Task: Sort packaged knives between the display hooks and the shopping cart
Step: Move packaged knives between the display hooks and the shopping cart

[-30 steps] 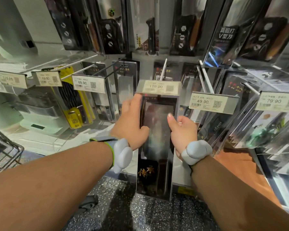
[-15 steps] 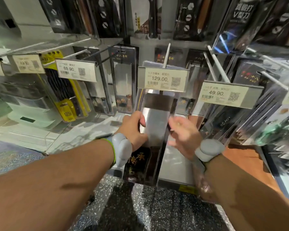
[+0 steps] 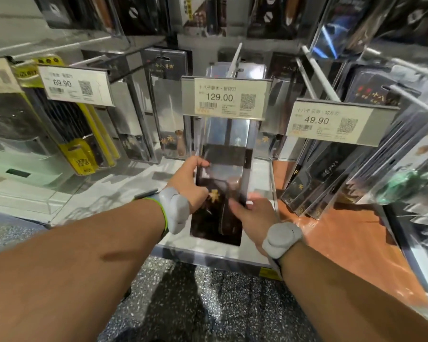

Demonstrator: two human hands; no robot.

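A long packaged knife [image 3: 224, 169] in a clear and black box hangs under the 129.00 price tag [image 3: 226, 97] on the middle display hook [image 3: 235, 61]. My left hand [image 3: 189, 183] grips the box's left edge, thumb on its front. My right hand [image 3: 253, 215] is at the lower right edge of the same box, blurred, fingers reaching onto its front. More packaged knives hang on neighbouring hooks. The shopping cart is out of view.
Yellow-packaged knives [image 3: 79, 149] hang under the 69.90 tag [image 3: 72, 86] at left. Dark knife packs [image 3: 331, 174] hang under the 49.90 tag [image 3: 331, 122] at right. A white shelf [image 3: 208, 253] and an orange shelf [image 3: 356, 243] lie below; speckled floor underneath.
Both hands have slid down the hanging knife box from its upper part to its lower half. The view has moved closer and dipped; the cart at left has left the frame.
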